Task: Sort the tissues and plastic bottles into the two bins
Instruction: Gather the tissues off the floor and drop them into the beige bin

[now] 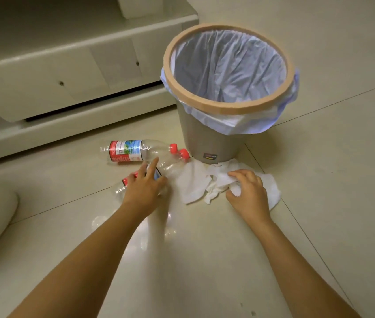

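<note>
Here the left hand [144, 190] curls its fingers round a bottle [122, 188] on the floor [205, 260], while the right hand [248, 191] bunches tissues [195, 182] beside the bin [209, 143].

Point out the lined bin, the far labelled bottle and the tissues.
lined bin [207, 141], head view, grey wall.
far labelled bottle [125, 150], head view, red label.
tissues [195, 182], head view, flat left part.
</note>
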Demonstrator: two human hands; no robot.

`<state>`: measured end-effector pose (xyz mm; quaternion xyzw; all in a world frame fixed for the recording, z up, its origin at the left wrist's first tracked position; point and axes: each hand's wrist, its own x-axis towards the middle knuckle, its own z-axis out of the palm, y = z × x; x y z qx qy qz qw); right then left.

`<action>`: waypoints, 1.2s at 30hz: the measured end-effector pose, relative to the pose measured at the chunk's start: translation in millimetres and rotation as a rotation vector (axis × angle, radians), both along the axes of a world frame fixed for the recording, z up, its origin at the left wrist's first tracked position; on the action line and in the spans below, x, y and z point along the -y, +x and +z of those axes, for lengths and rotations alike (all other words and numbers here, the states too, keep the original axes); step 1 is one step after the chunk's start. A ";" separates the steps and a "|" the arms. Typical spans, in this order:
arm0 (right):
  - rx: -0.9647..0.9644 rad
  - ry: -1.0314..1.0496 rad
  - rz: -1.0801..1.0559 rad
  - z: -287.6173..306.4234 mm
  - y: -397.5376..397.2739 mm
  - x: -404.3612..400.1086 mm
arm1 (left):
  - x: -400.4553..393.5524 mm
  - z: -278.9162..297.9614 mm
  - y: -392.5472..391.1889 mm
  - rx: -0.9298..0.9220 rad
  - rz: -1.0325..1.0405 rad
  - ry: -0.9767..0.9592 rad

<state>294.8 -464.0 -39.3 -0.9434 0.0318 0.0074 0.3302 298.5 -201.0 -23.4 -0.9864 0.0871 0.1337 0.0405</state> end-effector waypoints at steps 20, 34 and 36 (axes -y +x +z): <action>-0.124 0.013 -0.045 -17.7 7.5 -1.4 | 125.7 -33.5 9.1 -0.056 0.059 -0.285; -0.174 -0.100 -0.123 -28.5 -3.1 2.5 | 130.8 -26.9 32.9 -0.117 -0.141 -0.199; -0.124 -0.132 -0.073 -31.1 -5.7 2.6 | 121.6 -28.3 28.1 -0.090 -0.155 -0.198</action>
